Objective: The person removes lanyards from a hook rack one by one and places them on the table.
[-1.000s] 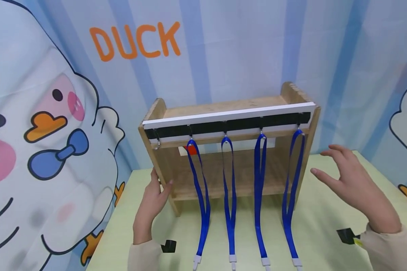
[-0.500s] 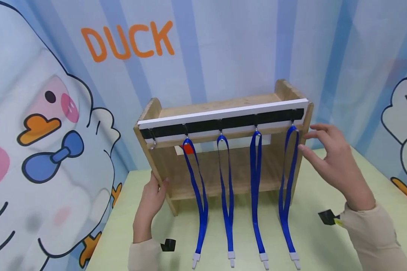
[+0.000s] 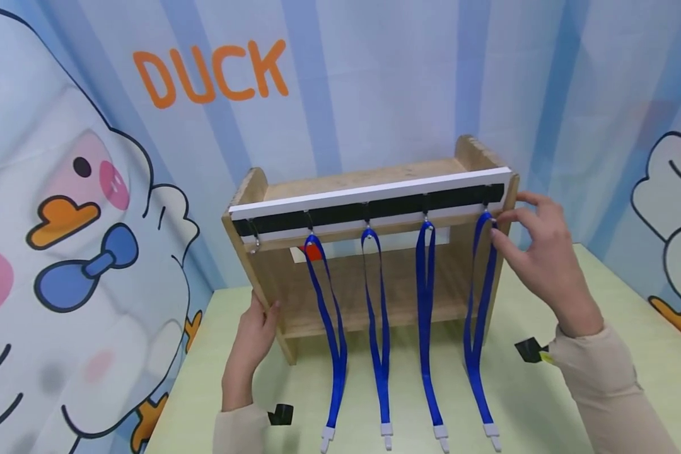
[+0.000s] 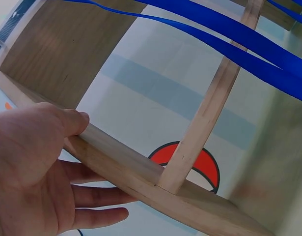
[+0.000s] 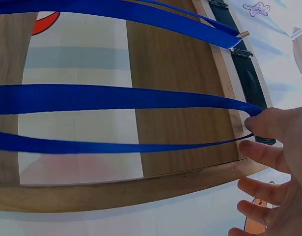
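A small wooden rack (image 3: 363,176) stands on the table, with a white and black strip along its upper front. My left hand (image 3: 252,337) grips the rack's left side panel, thumb on the near face and fingers behind it, as the left wrist view shows. Blue lanyards hang from hooks on the strip, each with a white clip at its lower end. At the rightmost lanyard (image 3: 477,328), my right hand (image 3: 545,258) pinches the top of the loop between thumb and index finger, right under its hook. Its other fingers are spread loosely in the right wrist view.
The leftmost hook (image 3: 255,244) bears no lanyard. Three more lanyards, the left (image 3: 331,328), middle (image 3: 381,340) and right one (image 3: 425,315), hang before the rack. Behind the pale table (image 3: 204,378) is a blue striped curtain (image 3: 374,82) printed with ducks.
My right hand has come leftward and up from beside the rack to the top of the rightmost lanyard. The left hand keeps its hold on the side panel. The head view has shifted slightly.
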Motion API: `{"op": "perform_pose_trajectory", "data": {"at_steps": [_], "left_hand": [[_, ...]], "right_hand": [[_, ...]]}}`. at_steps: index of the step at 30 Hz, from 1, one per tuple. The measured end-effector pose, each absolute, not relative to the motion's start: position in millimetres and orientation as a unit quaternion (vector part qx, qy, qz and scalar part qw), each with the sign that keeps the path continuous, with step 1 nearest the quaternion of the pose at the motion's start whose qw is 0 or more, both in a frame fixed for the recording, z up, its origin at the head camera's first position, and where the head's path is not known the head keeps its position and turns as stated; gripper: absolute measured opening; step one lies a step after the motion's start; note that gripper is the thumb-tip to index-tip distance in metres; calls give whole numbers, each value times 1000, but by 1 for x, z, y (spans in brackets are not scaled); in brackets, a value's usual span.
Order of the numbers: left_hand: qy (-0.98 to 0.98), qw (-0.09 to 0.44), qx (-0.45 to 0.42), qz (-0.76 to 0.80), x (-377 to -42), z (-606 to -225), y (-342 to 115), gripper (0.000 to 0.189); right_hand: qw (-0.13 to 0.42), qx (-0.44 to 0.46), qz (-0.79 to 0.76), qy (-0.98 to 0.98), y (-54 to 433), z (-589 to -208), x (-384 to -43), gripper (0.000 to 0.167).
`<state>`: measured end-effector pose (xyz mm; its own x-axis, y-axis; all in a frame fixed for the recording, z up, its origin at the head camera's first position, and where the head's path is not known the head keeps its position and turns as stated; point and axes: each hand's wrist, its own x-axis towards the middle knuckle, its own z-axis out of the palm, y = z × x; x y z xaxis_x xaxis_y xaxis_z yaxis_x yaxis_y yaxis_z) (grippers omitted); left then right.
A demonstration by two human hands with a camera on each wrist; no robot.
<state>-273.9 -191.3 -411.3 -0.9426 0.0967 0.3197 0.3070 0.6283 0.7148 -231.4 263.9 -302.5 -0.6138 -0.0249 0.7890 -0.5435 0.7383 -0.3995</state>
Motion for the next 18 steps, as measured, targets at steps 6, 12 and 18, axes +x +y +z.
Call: {"op": "perform_pose_trajectory", "data": {"at_steps": [6,12,18], "left_hand": [[-890,126,-110,-424,-273,-415,-191,58],[-891,123,-106,-425,-273,-416,-190,58],[-890,132,-111,-421,-274,-413,-191,57]], "right_hand": [[416,176,310,-836,262,-298,-233,12],[430,165,299,-836,262,-290,-230,7],[459,170,296,-820,262,-278,-228,6]]}}
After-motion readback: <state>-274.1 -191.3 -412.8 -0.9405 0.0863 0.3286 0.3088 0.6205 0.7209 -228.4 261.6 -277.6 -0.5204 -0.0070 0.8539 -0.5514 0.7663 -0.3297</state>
